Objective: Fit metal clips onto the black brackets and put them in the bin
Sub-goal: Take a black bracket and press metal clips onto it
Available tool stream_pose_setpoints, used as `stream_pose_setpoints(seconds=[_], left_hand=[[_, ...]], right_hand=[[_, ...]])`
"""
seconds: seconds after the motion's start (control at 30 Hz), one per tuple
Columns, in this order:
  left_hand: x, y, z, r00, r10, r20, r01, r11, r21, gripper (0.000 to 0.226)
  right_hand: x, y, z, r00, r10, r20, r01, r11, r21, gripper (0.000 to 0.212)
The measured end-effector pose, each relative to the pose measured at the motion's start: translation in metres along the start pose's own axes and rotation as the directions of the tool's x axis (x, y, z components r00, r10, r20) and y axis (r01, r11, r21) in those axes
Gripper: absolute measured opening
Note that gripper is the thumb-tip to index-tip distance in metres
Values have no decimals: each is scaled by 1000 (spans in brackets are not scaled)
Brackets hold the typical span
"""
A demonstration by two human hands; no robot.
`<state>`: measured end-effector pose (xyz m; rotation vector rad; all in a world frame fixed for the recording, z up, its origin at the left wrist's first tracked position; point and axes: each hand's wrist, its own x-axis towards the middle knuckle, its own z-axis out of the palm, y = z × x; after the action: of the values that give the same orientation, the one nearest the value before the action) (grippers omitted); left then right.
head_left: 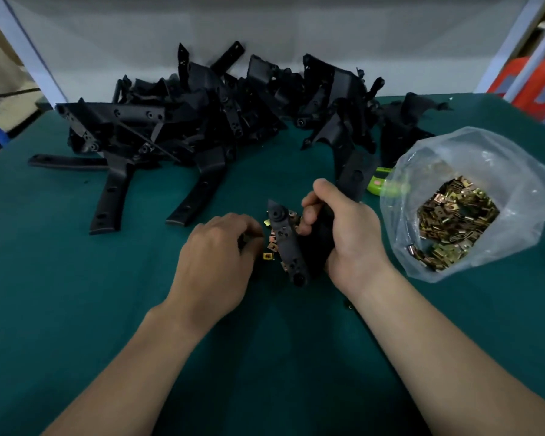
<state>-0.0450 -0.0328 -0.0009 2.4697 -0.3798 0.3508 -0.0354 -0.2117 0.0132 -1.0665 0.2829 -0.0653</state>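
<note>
Two bare forearms come in from the bottom edge, left forearm (132,366) and right forearm (447,350), converging over a table (44,278) covered in dark green cloth. Left hand (217,256): palm down, knuckles up, fingers curled toward the cloth at a small scatter of loose metal clips (269,247). Its fingertips are hidden under the hand, so I cannot tell whether they pinch a clip. Right hand (346,234): just beside it, fingers and thumb wrapped firmly round a black bracket (287,243), thumb uppermost. The bracket sits between the two hands at table centre. One drilled arm runs near to far with a round boss at the near end, and another part passes through the fist and shows beyond the thumb. Whether the near end touches the cloth is unclear. The loose clips, gold and copper in colour, lie on the cloth under and left of the bracket. Right of the right hand is a clear plastic bag (516,184), mouth open, holding a mass of brass-coloured clips (453,215). A bright green object (379,184) is partly hidden by the bag's edge, kind unclear. Farther back, a heap of black brackets (186,127) spreads tangled across the far side of the table, several long arms pointing toward the camera. Behind the heap is a pale wall panel (265,33). In the far right corner is an orange-red shape (535,86), blurred.
</note>
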Motion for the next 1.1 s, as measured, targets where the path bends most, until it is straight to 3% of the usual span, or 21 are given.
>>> stream_pose_setpoints(seconds=[0.07,0.13,0.23,0.3,0.33,0.5,0.7,0.8,1.1], left_hand=[[-1,7,-1,996,-70,-53,63,990,-124,10],[-1,13,1,988,-152,-6,138,912,-387,13],[-4,22,-1,945,-141,294,324,514,-794,21],[-8,22,-4,907,-70,416,415,323,-851,24],[-8,22,-5,896,-52,441,437,284,-854,24],[-4,23,-10,895,-206,396,440,249,-863,12],[-4,24,-11,919,-260,297,386,441,-810,18],[-4,23,-10,920,-290,264,379,480,-792,21],[-10,28,-13,874,-337,350,453,303,-839,26]], right_hand=[[-1,0,0,1000,-2,-4,2,1000,-7,36],[-1,-1,0,1000,-4,-9,4,1000,-14,36],[0,-1,-1,1000,28,-5,-28,999,19,36],[0,-1,-3,997,75,2,-75,996,50,35],[1,-2,-3,996,92,6,-93,994,59,36],[5,-4,-4,994,114,7,-114,991,66,35],[8,-6,-5,988,155,17,-156,982,109,34],[8,-6,-4,988,155,4,-155,984,85,33],[4,-6,-1,992,125,-19,-125,992,17,33]])
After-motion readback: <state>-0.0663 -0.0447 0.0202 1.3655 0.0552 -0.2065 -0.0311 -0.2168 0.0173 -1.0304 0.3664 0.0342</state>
